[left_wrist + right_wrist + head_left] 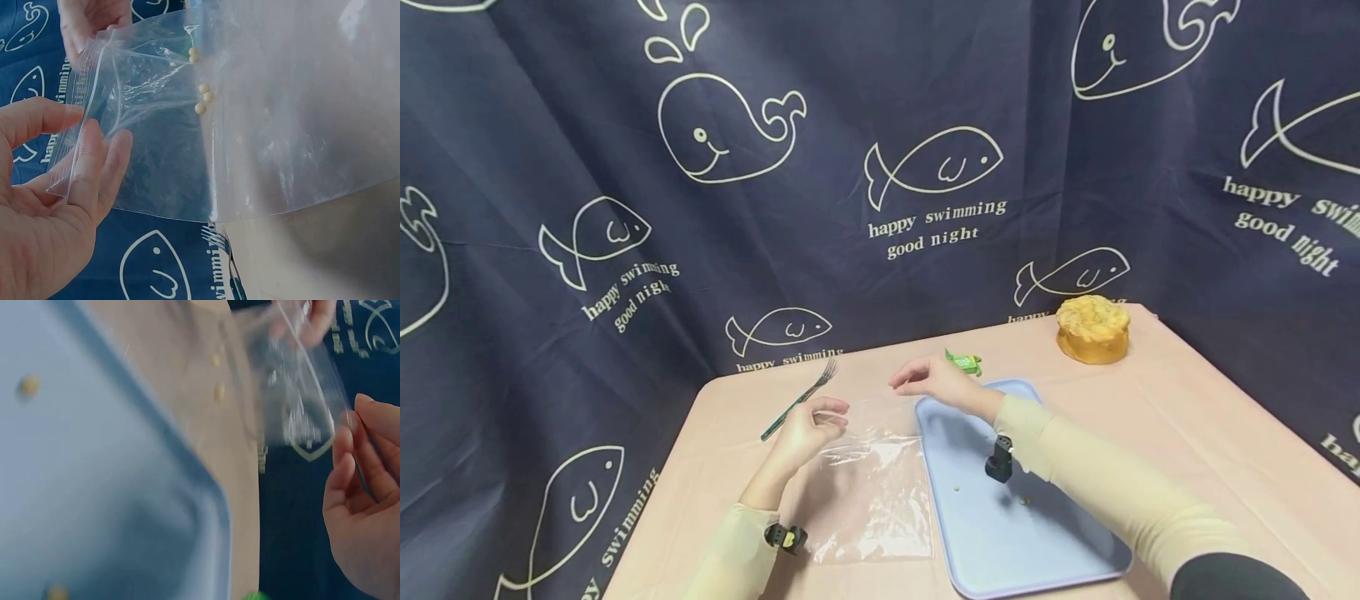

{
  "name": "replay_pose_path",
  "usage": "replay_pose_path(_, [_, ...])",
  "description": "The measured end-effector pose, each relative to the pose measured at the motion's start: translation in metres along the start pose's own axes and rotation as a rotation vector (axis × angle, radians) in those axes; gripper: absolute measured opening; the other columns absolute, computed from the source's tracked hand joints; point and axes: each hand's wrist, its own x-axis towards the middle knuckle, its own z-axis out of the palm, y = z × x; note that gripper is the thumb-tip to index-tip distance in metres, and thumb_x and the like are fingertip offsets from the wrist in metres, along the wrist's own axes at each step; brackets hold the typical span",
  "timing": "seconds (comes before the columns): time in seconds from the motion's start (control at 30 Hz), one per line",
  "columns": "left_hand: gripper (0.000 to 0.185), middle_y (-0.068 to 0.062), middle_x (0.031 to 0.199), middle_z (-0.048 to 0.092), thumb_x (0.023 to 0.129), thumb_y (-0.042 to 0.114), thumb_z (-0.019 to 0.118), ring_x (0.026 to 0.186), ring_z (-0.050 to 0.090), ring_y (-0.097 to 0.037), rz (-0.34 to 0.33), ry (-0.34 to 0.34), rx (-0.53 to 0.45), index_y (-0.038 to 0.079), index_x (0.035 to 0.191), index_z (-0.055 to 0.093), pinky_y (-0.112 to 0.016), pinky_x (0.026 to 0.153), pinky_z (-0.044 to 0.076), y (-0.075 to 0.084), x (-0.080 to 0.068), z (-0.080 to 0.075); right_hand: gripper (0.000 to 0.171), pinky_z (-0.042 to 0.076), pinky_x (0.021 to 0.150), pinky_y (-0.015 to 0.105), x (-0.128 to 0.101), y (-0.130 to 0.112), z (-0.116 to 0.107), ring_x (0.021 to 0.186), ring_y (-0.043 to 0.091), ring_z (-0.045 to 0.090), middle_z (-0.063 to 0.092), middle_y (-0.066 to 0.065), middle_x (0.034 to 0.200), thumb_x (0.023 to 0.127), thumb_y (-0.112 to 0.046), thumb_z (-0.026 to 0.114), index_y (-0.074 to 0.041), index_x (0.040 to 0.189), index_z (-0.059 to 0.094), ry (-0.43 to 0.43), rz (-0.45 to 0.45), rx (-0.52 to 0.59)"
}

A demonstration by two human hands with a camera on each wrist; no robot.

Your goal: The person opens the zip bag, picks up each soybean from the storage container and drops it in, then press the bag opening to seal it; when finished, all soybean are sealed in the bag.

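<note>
We pinched the clear plastic zip bag [250, 125] at its mouth — left hand [56, 194] on one corner, right hand [932, 382] on the other — a few pale beads [203, 97] inside.

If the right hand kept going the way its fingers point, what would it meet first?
The right hand pinches the bag's mouth, fingers pointing toward the person's left. Beyond the clear zip bag itself, the fork probably comes first, though depth is hard to judge.

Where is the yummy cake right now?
In the head view, the cake sits at the far right corner of the pink table, right by the whale curtain and beyond the blue tray.
</note>
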Motion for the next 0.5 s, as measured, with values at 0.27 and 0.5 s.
replay_pose_path(0.27, [0.034, -0.019, 0.104, 0.074, 0.079, -0.005, 0.068, 0.089, 0.074, -0.028, 0.02, 0.012, -0.012, -0.002, 0.113, 0.072, -0.038, 0.079, 0.062, 0.006, -0.001, -0.001, 0.019, 0.056, 0.093, 0.035, -0.029, 0.037, -0.04, 0.106, 0.026, 0.07, 0.076, 0.011, 0.108, 0.092, -0.008, 0.075, 0.001, 0.108, 0.077, 0.041, 0.112, -0.057])
replay_pose_path(0.5, [0.035, -0.015, 0.105, 0.074, 0.08, -0.005, 0.068, 0.09, 0.074, -0.026, -0.015, 0.008, -0.009, 0.001, 0.114, 0.072, -0.038, 0.081, 0.061, 0.006, -0.002, -0.001, 0.015, 0.056, 0.086, 0.028, -0.059, 0.064, -0.059, 0.095, 0.023, 0.072, 0.077, 0.011, 0.099, 0.087, 0.001, 0.077, 0.006, 0.1, 0.077, -0.061, 0.077, -0.115])
